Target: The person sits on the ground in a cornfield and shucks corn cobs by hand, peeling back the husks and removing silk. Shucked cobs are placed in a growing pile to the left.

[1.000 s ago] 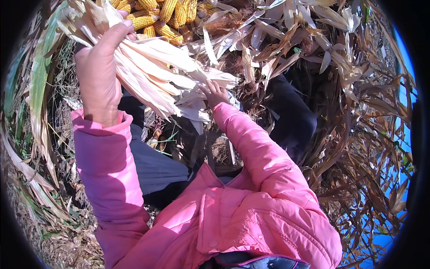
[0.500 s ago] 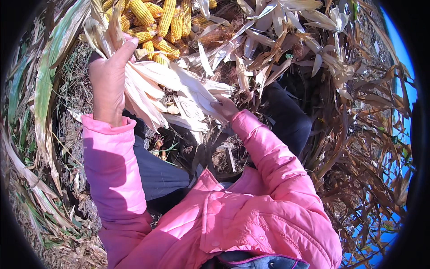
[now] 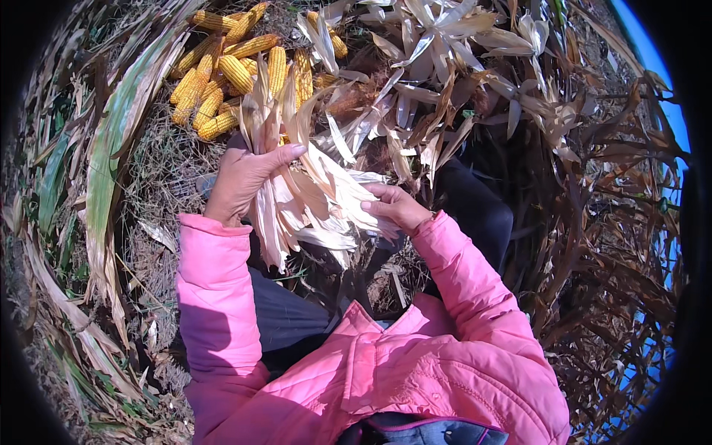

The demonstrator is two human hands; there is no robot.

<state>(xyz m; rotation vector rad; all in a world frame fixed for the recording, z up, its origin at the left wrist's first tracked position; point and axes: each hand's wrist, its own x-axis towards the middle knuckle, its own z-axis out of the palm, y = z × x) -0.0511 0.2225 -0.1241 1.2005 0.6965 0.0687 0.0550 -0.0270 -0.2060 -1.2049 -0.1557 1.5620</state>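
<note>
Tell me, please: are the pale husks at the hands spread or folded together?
Spread: the husks fan out in loose, separate strips from the left hand toward the right hand.

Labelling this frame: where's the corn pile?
Head view, upper left: the corn pile lies beyond the left hand and the husks it holds, right of a greenish leaf.

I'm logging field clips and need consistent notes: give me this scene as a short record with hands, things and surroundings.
Left hand: gripping a bunch of husks, thumb on the near side
Right hand: fingers and thumb at the bunch's right edge
Cobs: yellow, bare, heaped at upper left
Loose husks: pale, upper right
Leaf: long, green-streaked, left side
Sleeves: pink
Hidden: whether the bunch encloses a cob
</note>
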